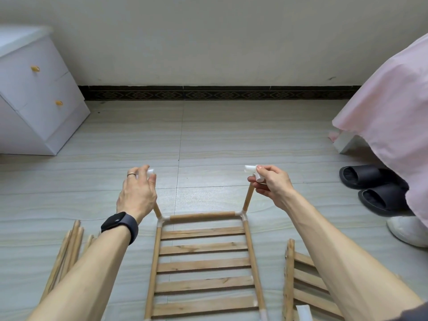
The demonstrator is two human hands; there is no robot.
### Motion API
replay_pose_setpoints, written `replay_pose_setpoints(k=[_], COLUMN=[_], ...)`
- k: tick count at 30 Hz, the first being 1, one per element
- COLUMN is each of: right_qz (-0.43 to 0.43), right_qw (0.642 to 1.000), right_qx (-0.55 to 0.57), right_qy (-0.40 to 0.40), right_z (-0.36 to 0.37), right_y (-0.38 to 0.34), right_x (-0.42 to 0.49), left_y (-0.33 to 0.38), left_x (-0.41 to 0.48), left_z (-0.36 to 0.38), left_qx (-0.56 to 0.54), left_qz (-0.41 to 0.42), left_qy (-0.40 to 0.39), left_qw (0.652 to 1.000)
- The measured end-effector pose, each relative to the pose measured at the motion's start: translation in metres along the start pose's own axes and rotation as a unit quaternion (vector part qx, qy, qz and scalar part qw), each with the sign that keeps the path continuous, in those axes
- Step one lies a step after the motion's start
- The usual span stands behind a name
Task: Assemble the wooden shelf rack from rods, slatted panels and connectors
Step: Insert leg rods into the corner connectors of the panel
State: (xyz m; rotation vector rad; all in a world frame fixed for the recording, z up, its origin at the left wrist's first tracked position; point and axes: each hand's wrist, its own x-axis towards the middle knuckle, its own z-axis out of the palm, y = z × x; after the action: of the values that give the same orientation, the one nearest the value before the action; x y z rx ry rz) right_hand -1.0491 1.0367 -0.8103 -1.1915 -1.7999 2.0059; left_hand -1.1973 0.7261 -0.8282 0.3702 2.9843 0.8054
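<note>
A slatted wooden panel [203,265] lies on the floor in front of me, framed by rods joined with white corner connectors [240,214]. Two short upright rods rise from its far corners. My left hand [136,193] grips a white connector [150,171] on top of the left upright rod [158,210]. My right hand [271,184] pinches a white T-shaped connector [251,170] on top of the right upright rod [248,197]. A black watch sits on my left wrist.
Loose wooden rods [67,251] lie at the lower left, a second slatted panel [305,283] at the lower right with a white connector [303,312] beside it. A white drawer cabinet [34,96] stands far left. Pink bedding [389,103], black slippers [370,184] and a white shoe [407,230] are right.
</note>
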Motion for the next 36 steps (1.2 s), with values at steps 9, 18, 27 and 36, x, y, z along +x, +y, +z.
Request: replay_pose_setpoints(k=[9, 18, 27, 36], right_qz=[0.039, -0.021, -0.043, -0.106], right_qw=[0.998, 0.995, 0.997, 0.986], right_qx=[-0.048, -0.1, -0.067, -0.097], right_qy=[0.017, -0.009, 0.011, 0.084], right_z=[-0.016, -0.052, -0.052, -0.039], right_y=[-0.01, 0.063, 0.132, 0.129], right_x=[-0.028, -0.197, -0.25, -0.205], left_y=[-0.01, -0.04, -0.053, -0.039], left_x=[-0.028, -0.18, -0.266, -0.252], left_z=[-0.049, -0.07, -0.052, -0.027], left_qx=[-0.105, -0.321, -0.429, -0.367], left_qz=[0.019, -0.085, -0.159, -0.14], left_qy=[-0.017, -0.104, -0.108, -0.019], left_qw=[0.994, 0.938, 0.883, 0.92])
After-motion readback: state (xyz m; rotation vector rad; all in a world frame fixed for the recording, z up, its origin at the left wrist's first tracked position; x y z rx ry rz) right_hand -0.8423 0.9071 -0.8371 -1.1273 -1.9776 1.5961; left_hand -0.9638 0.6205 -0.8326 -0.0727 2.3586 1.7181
